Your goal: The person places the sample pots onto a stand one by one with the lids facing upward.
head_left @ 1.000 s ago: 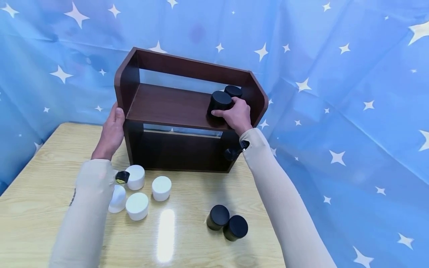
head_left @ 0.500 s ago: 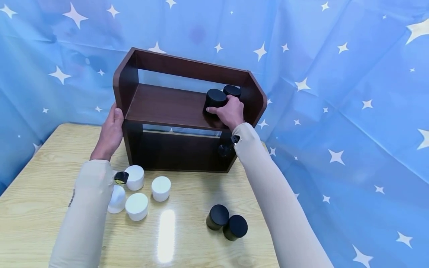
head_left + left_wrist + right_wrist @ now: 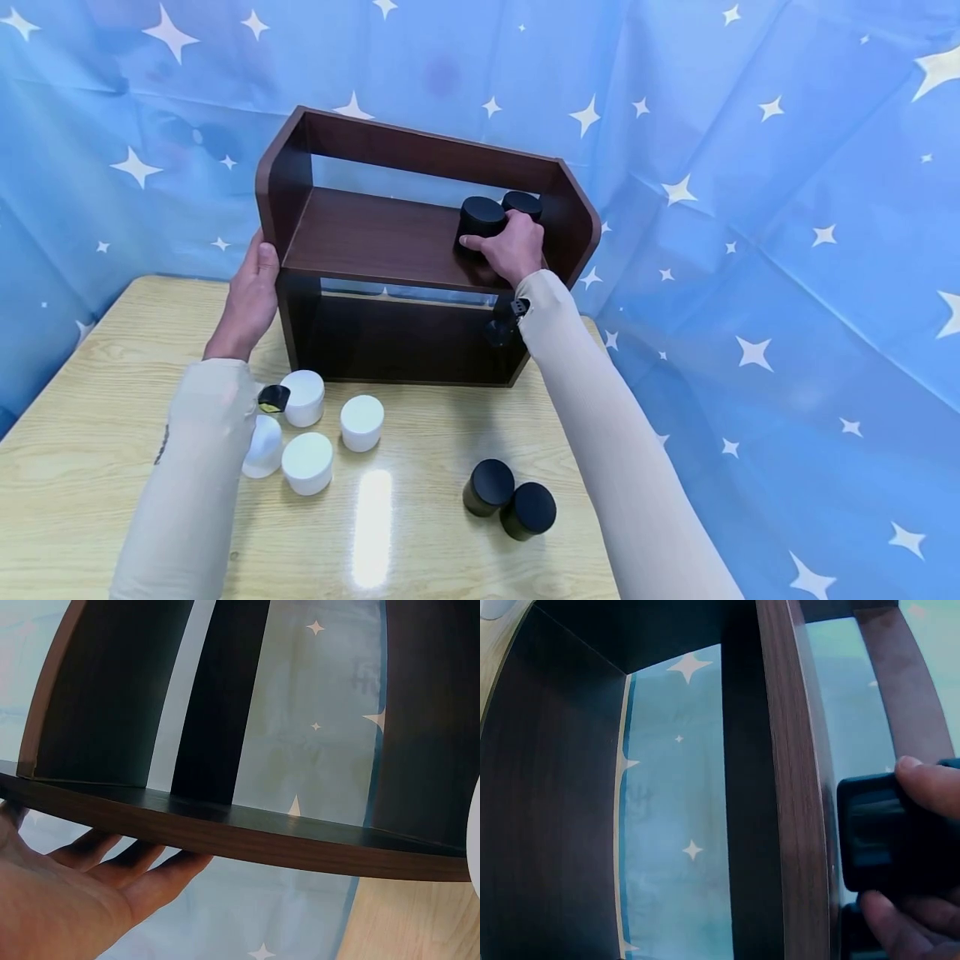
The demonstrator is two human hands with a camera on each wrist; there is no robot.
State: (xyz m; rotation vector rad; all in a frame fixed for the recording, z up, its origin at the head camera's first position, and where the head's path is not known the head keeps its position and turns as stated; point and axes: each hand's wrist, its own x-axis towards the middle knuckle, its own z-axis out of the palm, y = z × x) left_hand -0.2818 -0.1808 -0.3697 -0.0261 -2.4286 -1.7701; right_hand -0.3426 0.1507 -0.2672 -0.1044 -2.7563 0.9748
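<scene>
A dark brown two-tier wooden shelf (image 3: pixel 375 237) stands on the table. On the right of its upper tier, my right hand (image 3: pixel 516 250) grips a black round jar (image 3: pixel 480 218), thumb on one side and fingers on the other. A second black jar (image 3: pixel 522 203) sits just behind it, partly hidden. In the right wrist view the held jar (image 3: pixel 870 836) is right at the upper board. My left hand (image 3: pixel 251 292) rests against the outside of the shelf's left side panel. Its fingers (image 3: pixel 172 877) lie extended along that panel in the left wrist view.
Several white round jars, one of them a white jar (image 3: pixel 362 422), stand on the table (image 3: pixel 420 550) front left of the shelf. Two black jars, including a black jar (image 3: pixel 528 510), stand front right. A blue starry curtain (image 3: pixel 750 250) hangs behind and to the right.
My right hand has moved slightly left along the upper tier with the black jar, away from the jar behind. My left hand has stayed at the side panel.
</scene>
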